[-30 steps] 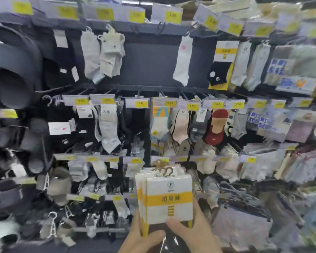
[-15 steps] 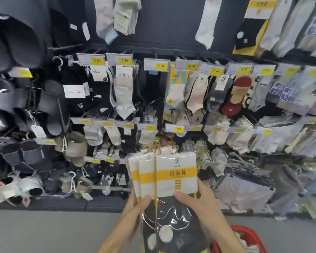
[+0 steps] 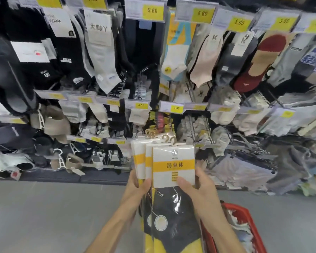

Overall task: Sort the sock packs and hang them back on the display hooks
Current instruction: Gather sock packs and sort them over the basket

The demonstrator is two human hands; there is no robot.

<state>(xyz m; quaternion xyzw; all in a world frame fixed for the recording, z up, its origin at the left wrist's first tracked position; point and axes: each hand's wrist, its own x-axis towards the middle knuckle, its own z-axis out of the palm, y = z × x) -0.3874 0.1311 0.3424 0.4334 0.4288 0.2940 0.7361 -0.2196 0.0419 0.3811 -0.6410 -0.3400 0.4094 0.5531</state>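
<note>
I hold a fanned stack of sock packs [image 3: 173, 167] upright in front of the display wall: white card headers with a yellow band, dark socks in clear plastic below, gold hooks on top. My left hand [image 3: 137, 187] grips the left edge of the stack, thumb on the front. My right hand [image 3: 199, 189] grips the front pack at its right edge, thumb across the card. The display hooks [image 3: 140, 88] with yellow price tags fill the wall behind, most loaded with hanging socks.
A red basket [image 3: 244, 214] with more packs stands on the grey floor at my lower right. Slippers and shoes hang at the far left [image 3: 13, 92]. Packs in clear bags crowd the right side of the wall [image 3: 263, 168].
The view has tilted down and moved closer to the wall; the floor and red basket came into view. Both hands keep hold of the packs, which are now fanned wider.
</note>
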